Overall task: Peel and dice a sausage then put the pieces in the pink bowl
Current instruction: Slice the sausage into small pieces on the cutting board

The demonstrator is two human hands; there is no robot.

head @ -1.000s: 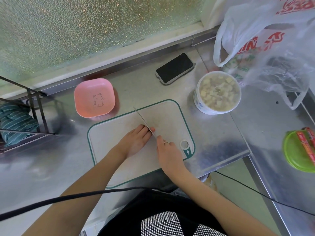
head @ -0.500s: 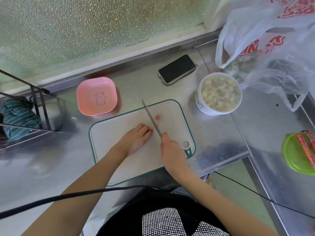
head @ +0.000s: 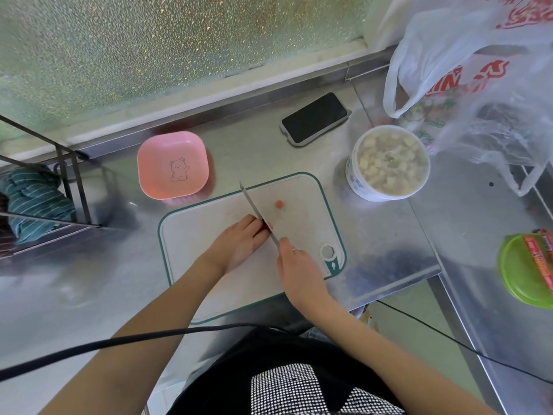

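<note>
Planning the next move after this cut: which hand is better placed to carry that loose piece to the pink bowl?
Probably the left hand: it sits nearer the pink bowl, and only steadies the sausage. The right hand grips the knife. The loose piece lies just beyond the blade.

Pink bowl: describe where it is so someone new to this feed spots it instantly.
Start at the white cutting board with the green rim. Just beyond its far left corner, toward the frosted window, sits the pink bowl. It is the only pink, square, rounded-cornered dish, empty, with a small bear drawn inside.
</note>
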